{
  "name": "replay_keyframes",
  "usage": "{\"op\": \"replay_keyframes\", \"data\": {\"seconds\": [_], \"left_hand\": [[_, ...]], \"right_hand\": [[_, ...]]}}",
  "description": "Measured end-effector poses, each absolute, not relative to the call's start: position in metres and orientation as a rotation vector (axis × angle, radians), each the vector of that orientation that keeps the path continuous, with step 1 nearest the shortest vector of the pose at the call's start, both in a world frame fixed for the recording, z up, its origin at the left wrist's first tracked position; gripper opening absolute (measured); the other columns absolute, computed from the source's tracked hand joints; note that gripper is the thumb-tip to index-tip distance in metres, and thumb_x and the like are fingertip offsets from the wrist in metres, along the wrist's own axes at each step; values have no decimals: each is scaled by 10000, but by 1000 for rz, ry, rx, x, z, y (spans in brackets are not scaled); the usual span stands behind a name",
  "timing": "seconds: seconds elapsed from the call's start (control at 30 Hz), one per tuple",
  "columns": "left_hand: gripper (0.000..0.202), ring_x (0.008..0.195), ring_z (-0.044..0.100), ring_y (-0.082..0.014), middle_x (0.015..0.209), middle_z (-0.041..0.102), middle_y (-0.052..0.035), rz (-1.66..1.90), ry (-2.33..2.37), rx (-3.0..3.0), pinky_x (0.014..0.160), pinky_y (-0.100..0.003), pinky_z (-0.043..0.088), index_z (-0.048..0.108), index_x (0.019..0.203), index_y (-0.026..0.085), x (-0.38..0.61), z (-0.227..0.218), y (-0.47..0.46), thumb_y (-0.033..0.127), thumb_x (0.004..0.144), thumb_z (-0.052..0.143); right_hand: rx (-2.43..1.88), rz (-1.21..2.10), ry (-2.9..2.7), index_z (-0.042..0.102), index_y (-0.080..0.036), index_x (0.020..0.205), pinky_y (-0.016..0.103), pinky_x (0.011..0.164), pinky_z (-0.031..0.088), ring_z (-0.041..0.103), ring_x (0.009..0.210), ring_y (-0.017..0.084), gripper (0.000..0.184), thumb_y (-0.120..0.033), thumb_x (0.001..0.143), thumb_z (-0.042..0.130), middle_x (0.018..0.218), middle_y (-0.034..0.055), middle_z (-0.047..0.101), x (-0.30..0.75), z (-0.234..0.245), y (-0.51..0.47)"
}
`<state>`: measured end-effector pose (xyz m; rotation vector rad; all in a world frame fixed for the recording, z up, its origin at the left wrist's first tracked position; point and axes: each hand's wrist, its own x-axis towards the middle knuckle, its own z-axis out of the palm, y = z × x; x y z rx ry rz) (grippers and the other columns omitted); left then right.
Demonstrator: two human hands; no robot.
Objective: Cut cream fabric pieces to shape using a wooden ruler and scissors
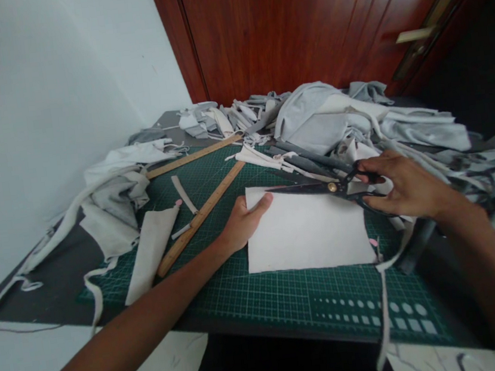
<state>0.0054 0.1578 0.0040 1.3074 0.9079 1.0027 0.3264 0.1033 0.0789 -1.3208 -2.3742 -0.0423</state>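
Left hand (244, 225): half open, palm down, thumb stretched out, resting on the left edge of a white fabric sheet (304, 229). Right hand (405, 184): fingers closed around the looped handles of black tailor's shears (320, 188), blades lying across the sheet's upper part and pointing toward the left hand. Beneath both hands: a green gridded cutting mat (262, 304). Just left of the left hand: a wooden ruler (198, 221), a second wooden ruler (194, 155) farther ahead. Ahead of and right of the right hand: crumpled, soft grey and white fabric scraps (425, 127), many in strips. Beyond the hands: a reddish wood-grain door (282, 25) with a metal lever handle (412, 36); to the left, a white wall (40, 114).
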Motion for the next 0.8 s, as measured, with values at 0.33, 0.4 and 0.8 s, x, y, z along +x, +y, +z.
{"op": "replay_keyframes", "data": {"seconds": [0.33,0.4,0.8], "left_hand": [[398,683,608,-153,804,711,-34,1016,872,1380,624,-263,480,738,898,146,5,-1,156,529,796,776],[396,698,610,-156,818,714,-36,1006,859,1395,637,-266,482,737,908,147,5,-2,155,530,810,764],[365,774,643,-195,881,742,-65,977,919,1455,702,-299,514,748,940,151,7,2,151,502,838,736]], "right_hand": [[-1439,-63,-2386,560,-247,833,399,739,406,589,683,270,200,-408,757,651,725,37,638,324,73,106],[-1447,-51,-2396,545,-259,816,406,728,410,586,669,270,194,-415,762,646,707,29,624,322,74,106],[-1439,-42,-2400,593,-242,796,384,674,411,576,681,267,215,-446,783,659,699,46,635,320,72,105]]}}
